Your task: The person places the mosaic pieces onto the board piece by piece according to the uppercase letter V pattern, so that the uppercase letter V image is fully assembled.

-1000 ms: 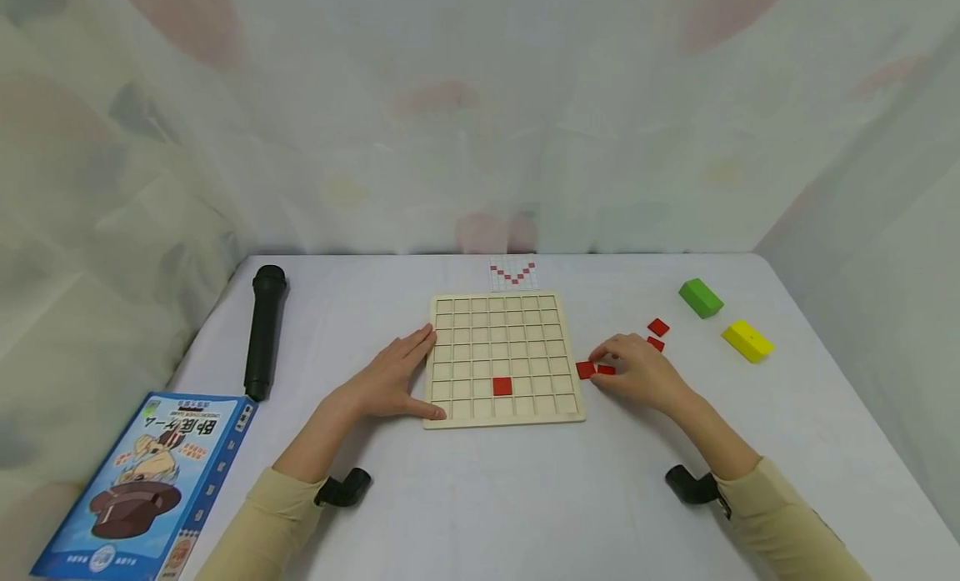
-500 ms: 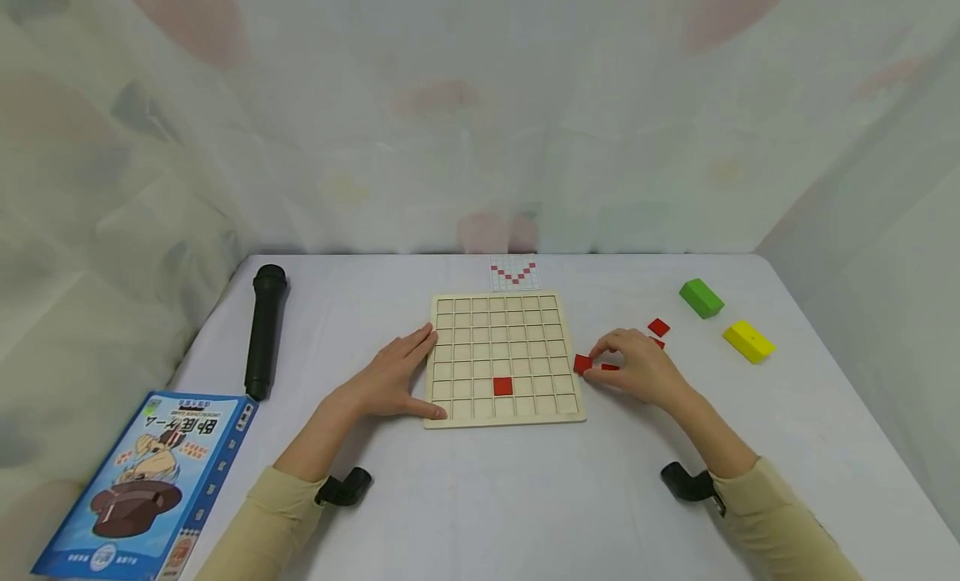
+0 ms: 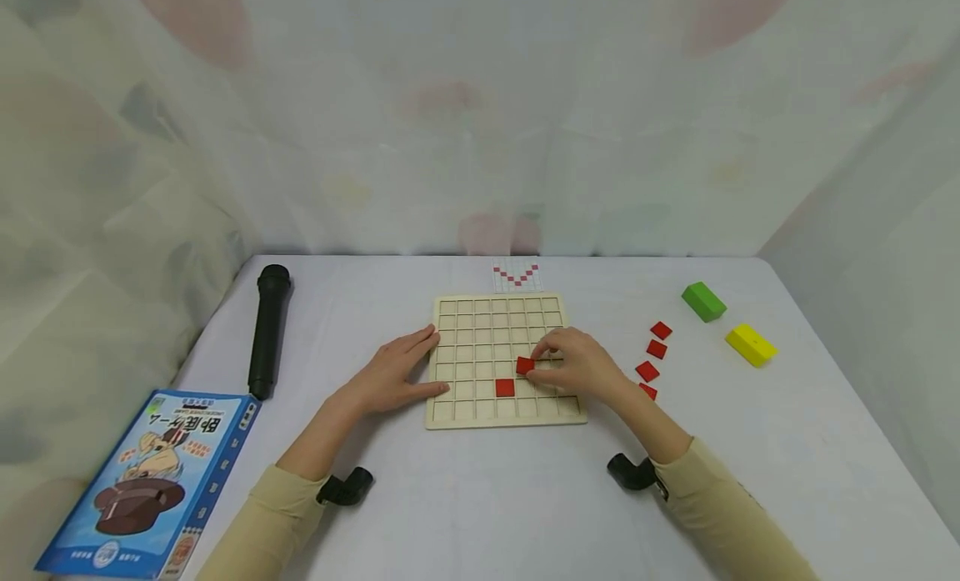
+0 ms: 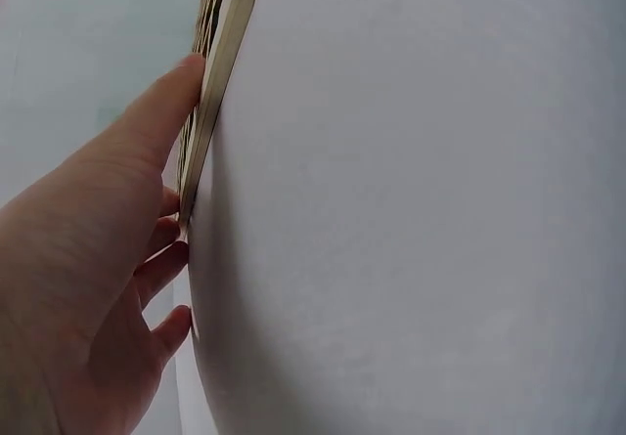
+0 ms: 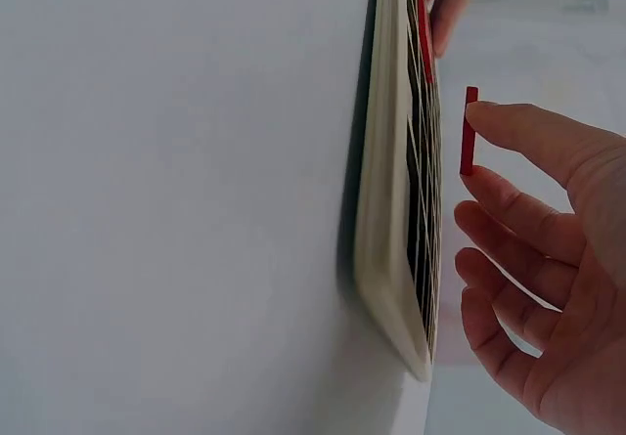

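A wooden grid board (image 3: 467,410) lies flat on the table, with one red square tile (image 3: 505,388) set in a cell of its second row from the front. My right hand (image 3: 581,366) pinches another red tile (image 5: 469,132) between thumb and fingertip. In the right wrist view that tile hangs just above the board, apart from it. My left hand (image 3: 392,373) rests against the board's left edge, its fingers fairly straight and the thumb on the rim, as the left wrist view also shows. Several loose red tiles (image 3: 647,371) lie right of the board, one partly hidden by my right wrist.
Behind the board lies a small pattern card (image 3: 517,275) with a red V of squares. A green block (image 3: 703,302) and a yellow block (image 3: 752,345) sit at the right. On the left are a black microphone (image 3: 268,331) and a blue game box (image 3: 142,485).
My right hand has picked up a red tile from beside the board and carried it left over the grid. The left thumb has shifted slightly up along the board's edge.
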The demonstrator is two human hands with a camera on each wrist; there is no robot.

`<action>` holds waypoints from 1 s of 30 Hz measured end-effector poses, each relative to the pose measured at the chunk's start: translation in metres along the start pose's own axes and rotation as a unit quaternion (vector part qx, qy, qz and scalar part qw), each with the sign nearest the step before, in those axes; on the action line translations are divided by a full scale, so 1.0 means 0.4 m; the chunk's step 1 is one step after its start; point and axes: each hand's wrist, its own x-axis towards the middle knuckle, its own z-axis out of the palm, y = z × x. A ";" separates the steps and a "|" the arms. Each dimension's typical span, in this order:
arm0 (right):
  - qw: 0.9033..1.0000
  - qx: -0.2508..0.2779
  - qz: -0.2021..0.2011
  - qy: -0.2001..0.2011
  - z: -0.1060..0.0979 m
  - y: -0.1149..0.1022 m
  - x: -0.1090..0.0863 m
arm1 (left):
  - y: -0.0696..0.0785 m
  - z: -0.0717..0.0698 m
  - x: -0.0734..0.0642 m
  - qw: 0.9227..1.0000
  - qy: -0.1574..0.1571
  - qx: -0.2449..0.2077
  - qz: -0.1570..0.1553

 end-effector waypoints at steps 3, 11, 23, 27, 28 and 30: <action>1.000 -0.003 -0.017 -0.004 0.020 -0.015 0.019 | -0.002 0.002 0.001 1.000 0.007 -0.005 0.005; 1.000 -0.005 -0.020 -0.019 0.060 -0.049 0.060 | -0.002 0.004 0.003 1.000 -0.003 -0.014 -0.004; 0.998 -0.046 -0.015 -0.028 0.083 -0.089 0.088 | -0.001 0.003 0.000 1.000 0.004 -0.022 0.001; 0.998 -0.047 -0.007 -0.032 0.085 -0.093 0.090 | -0.001 0.003 -0.002 1.000 0.004 -0.024 0.002; 0.998 -0.048 -0.006 -0.033 0.086 -0.092 0.090 | -0.001 0.003 -0.002 1.000 0.004 -0.025 0.002; 0.998 -0.047 -0.009 -0.033 0.087 -0.092 0.089 | -0.001 0.003 -0.002 1.000 0.003 -0.025 0.001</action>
